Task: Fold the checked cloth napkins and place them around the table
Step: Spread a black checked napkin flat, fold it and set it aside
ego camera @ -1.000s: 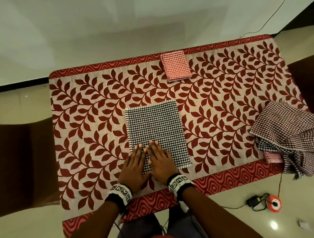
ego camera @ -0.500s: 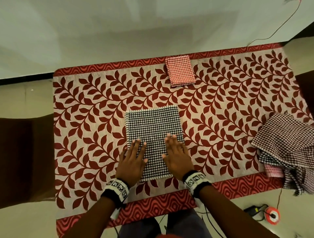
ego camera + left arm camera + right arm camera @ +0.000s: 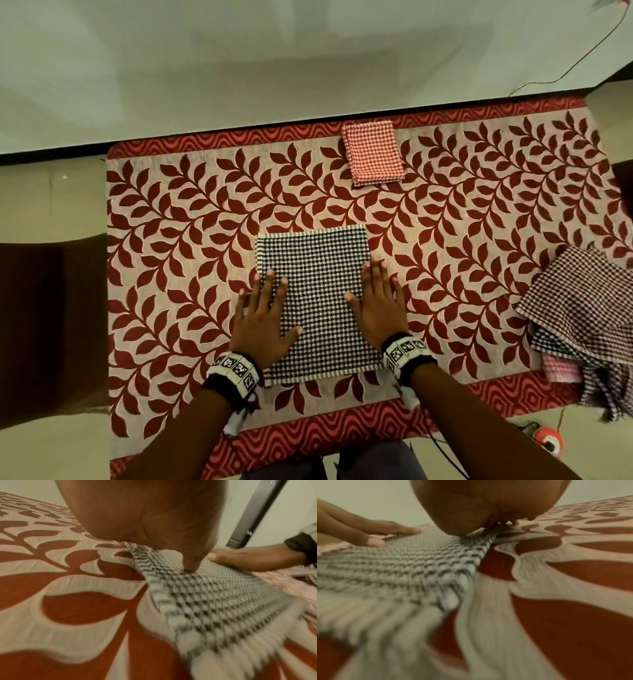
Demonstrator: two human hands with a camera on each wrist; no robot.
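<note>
Hands, left (image 3: 263, 323) and right (image 3: 378, 305), press flat with straight fingers on the black napkin (image 3: 317, 301), smoothing it; the next fold likely needs an edge pinched.

The desk (image 3: 445, 240) is covered by a cloth of dark red leaves on a pale ground, with a red wavy border along its near and far edges. A black-and-white checked napkin (image 3: 315, 274) lies flat near the middle of it, toward the near edge. The left hand (image 3: 262, 325) rests flat on that napkin's left edge and the right hand (image 3: 376, 308) on its right edge, fingers (image 3: 270, 284) straight, partly over the desk cloth. A folded red-and-white checked napkin (image 3: 373, 154) lies at the far edge, well apart. At the right end sits a loose heap of checked napkins (image 3: 582, 308), spilling over the near edge, with 1 pink checked piece (image 3: 561, 370) showing beneath it.
</note>
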